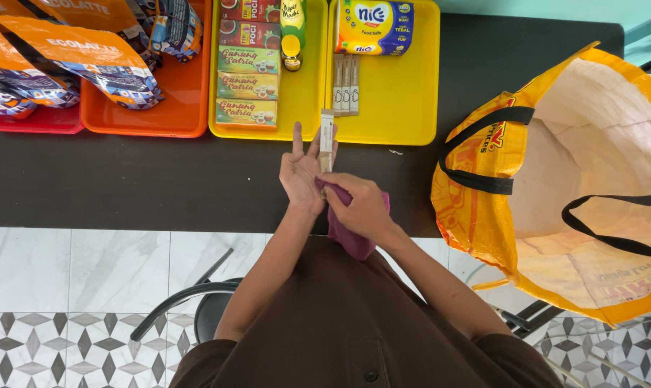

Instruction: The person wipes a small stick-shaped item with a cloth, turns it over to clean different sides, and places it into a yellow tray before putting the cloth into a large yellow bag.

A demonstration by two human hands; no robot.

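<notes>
Orange tray (169,115) at far left holds orange-and-blue pouches (88,61); the first yellow tray (305,100) carries 3 green boxes (247,86). Mid-table (124,179), the left hand (302,172) grips a slim beige sachet (327,136) upright while the right hand (361,205), clenched on a maroon cloth (351,233), wipes it. 3 sachets (345,85) look unwiped; the yellow bag (555,187) gapes.

Hands meet over near edge of worktop (160,187). Left hand (302,176) holds sachet stick (326,140) upright; right hand (363,207), touching left, presses cloth (351,237) against it. Beyond hands: two trays side by side, left tray (307,93) with stacked boxes (247,86) and bottle (292,32), right tray (404,93) with sachets (345,85) and pack (374,27). Far left: trays with pouches (88,57). Right of hands: open bag (555,179).
</notes>
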